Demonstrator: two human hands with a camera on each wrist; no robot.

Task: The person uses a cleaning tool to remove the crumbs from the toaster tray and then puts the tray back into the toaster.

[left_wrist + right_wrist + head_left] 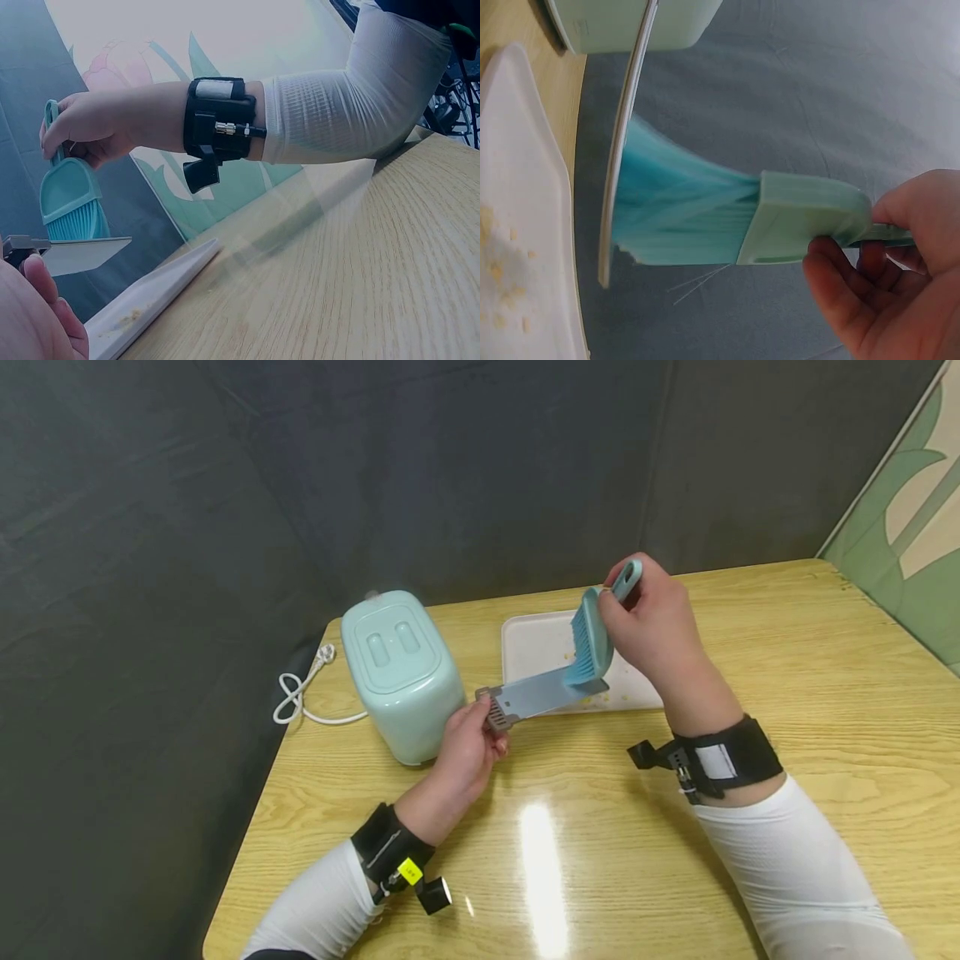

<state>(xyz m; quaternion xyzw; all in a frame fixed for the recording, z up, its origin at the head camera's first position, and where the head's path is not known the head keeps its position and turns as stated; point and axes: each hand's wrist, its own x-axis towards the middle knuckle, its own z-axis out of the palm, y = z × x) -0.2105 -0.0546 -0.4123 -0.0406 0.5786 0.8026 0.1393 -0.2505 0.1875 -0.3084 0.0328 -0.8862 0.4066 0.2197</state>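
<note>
My left hand (467, 745) grips the grey slotted end of a flat metal crumb tray (536, 693), which is held up over the near edge of a white tray (521, 647). The right hand (654, 620) pinches a small mint-green hand brush (597, 639) near the base of its handle. Its bristles (679, 206) press against the crumb tray's upper face toward the far end and bend there, as the right wrist view shows. Yellowish crumbs (499, 274) lie scattered in the white tray below.
A mint-green toaster (412, 706) with a lid stands left of the white tray, close to my left hand. Its white cord and plug (325, 653) lie at the table's left edge. Behind the wooden table (810, 693) hangs a dark cloth (480, 485).
</note>
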